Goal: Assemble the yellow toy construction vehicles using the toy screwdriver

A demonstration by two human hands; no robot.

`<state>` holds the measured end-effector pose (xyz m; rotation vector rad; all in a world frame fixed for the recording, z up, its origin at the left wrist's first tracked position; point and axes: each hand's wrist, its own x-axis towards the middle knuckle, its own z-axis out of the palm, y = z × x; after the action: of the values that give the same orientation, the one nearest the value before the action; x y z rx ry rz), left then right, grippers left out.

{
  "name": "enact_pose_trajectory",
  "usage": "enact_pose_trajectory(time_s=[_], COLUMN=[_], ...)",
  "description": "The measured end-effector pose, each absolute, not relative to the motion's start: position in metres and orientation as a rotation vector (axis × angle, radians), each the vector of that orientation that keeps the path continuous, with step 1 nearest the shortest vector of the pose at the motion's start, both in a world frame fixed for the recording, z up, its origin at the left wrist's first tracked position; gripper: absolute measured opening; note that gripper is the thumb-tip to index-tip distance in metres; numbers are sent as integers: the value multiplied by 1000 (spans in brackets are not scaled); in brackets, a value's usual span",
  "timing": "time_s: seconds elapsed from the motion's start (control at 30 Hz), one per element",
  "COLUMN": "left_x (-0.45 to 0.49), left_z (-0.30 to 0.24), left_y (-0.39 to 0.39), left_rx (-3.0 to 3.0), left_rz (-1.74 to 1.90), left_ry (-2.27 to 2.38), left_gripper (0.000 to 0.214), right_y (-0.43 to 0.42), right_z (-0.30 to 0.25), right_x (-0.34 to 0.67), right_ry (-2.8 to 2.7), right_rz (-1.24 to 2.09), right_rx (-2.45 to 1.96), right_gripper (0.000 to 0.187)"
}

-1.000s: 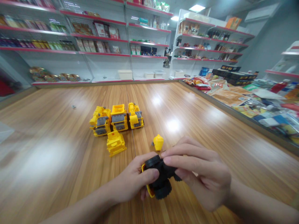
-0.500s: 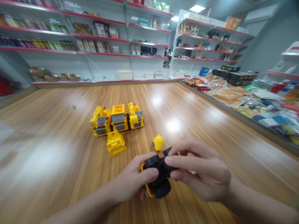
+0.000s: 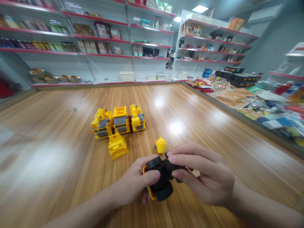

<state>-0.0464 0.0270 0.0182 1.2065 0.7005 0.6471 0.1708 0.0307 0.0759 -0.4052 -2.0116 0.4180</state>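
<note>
My left hand (image 3: 140,177) is closed around the yellow-edged end of a black toy truck chassis (image 3: 163,174), its thumb pressed on the underside between two wheels. The chassis is tilted, with its black wheels showing. At the other end, my right hand (image 3: 204,174) grips the chassis between thumb and fingers, which partly hide the wheels there. Just beyond the hands lies a yellow mixer drum (image 3: 161,145) with a small grey piece beside it. Left of that, a yellow truck body part (image 3: 118,146) rests on the table.
Three yellow toy trucks (image 3: 121,120) stand side by side behind the body part. A tiny grey piece (image 3: 74,109) lies at the far left of the wooden table (image 3: 71,177). Packaged goods (image 3: 232,98) cover the surface on the right. Stocked shelves (image 3: 104,38) line the back; a person stands far off.
My right hand's fingers have shifted slightly on the chassis, with the thumb and fingers now spread further along its end. The left hand keeps its hold, and the table items are unmoved.
</note>
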Motion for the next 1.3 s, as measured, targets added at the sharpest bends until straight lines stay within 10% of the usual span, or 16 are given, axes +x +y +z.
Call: enact_pose_trajectory(time_s=[1.3], left_x=[-47], left_z=[18], left_y=[26], left_rx=[1222], left_rz=[654], left_ry=[704], left_gripper=[53], right_y=[32], right_z=[79], right_x=[169], right_ry=[-2077], right_rz=[489], right_rx=[-377], right_gripper=[40])
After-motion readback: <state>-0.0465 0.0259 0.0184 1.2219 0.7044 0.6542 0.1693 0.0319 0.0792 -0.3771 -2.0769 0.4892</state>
